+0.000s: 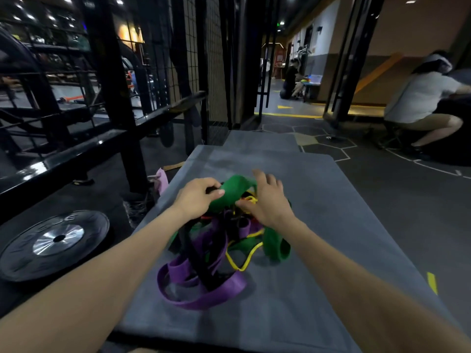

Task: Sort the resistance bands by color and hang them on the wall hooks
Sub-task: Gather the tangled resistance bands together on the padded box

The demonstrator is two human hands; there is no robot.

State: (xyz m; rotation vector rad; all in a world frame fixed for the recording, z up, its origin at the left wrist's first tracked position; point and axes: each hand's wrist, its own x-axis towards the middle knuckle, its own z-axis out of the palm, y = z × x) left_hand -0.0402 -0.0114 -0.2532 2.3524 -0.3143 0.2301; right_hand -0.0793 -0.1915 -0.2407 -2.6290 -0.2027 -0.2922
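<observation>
A tangled heap of resistance bands lies on a grey mat [318, 189]. It holds wide green bands [235, 187], purple bands [216, 293], thin yellow bands [246, 258] and black bands [193, 253]. My left hand [196, 200] pinches the upper fold of a green band at the top of the heap. Spread over the heap's far right side, my right hand [267, 200] has its fingers apart, and its thumb touches a yellow band [251, 200]. No wall hooks are visible.
A black weight plate [54, 242] lies on the floor at left. A black steel rack [119, 128] with wire mesh stands behind it. A person [420, 103] crouches at far right, another person [290, 80] kneels down the corridor. A pink item [161, 179] sits by the mat's left edge.
</observation>
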